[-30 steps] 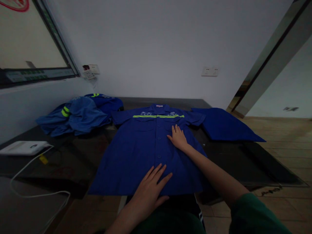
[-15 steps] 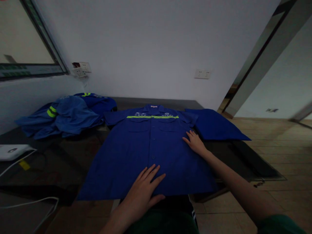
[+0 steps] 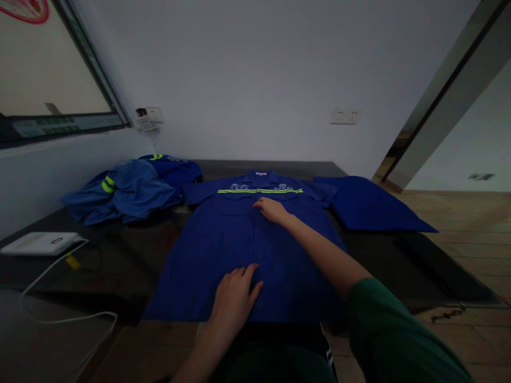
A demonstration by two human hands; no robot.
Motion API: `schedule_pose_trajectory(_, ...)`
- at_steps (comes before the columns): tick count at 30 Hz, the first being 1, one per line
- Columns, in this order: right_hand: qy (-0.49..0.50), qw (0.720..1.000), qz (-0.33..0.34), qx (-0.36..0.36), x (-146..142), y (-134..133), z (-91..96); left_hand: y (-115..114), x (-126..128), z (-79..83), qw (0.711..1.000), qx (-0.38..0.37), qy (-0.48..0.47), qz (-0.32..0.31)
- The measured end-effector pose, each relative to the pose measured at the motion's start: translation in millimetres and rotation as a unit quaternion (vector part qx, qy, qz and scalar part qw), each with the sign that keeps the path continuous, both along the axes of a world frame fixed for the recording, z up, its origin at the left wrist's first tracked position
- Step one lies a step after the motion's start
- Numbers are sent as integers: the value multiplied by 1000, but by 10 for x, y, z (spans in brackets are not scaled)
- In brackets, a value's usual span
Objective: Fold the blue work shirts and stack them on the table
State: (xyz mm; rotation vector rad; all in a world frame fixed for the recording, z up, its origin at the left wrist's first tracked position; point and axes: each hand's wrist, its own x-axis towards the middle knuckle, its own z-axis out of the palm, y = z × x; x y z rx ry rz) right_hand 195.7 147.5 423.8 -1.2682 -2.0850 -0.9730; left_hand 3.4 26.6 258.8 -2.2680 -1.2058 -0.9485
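A dark blue short-sleeved work shirt (image 3: 223, 250) lies spread flat, front up, its collar away from me. Yellow-green stripes and white lettering cross its chest. My right hand (image 3: 273, 210) rests at the button placket just below the stripe, fingers bent and drawn together on the cloth. Nearer the hem, left of the placket, my left hand (image 3: 233, 298) touches the shirt with its fingers slightly curled and the thumb apart. The shirt's lower edge reaches the table's near edge, close to my body.
On the dark table (image 3: 131, 255), a heap of blue clothes (image 3: 139, 191) with yellow-green bands lies at left. A flat folded blue garment (image 3: 371, 205) is at right, by the shirt's sleeve. A white device (image 3: 42, 243) with a cable sits at far left. The wall (image 3: 247, 85) stands behind.
My right hand has moved left from the shirt's right side to the placket, its fingers drawing together. My left hand's fingers have curled a little. The view has shifted slightly left.
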Motion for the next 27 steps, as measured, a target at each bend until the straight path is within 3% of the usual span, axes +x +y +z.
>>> schedule_pose_trajectory(3,-19,999,-42,-17,-94,172,180,-32,-30,-25,1000,-3,5,8)
schedule_pose_trajectory(9,-105,993,-26,-56,-70,288,386,-6,-97,-125,1000,9,-18,-23)
schedule_pose_trajectory(15,-159,982,-43,-88,-138,364,440,-5,-131,-209,997,-2,-27,-76)
schedule_pose_trajectory(27,-224,969,-45,-90,-163,405,562,36,-207,-209,979,-46,-118,-159)
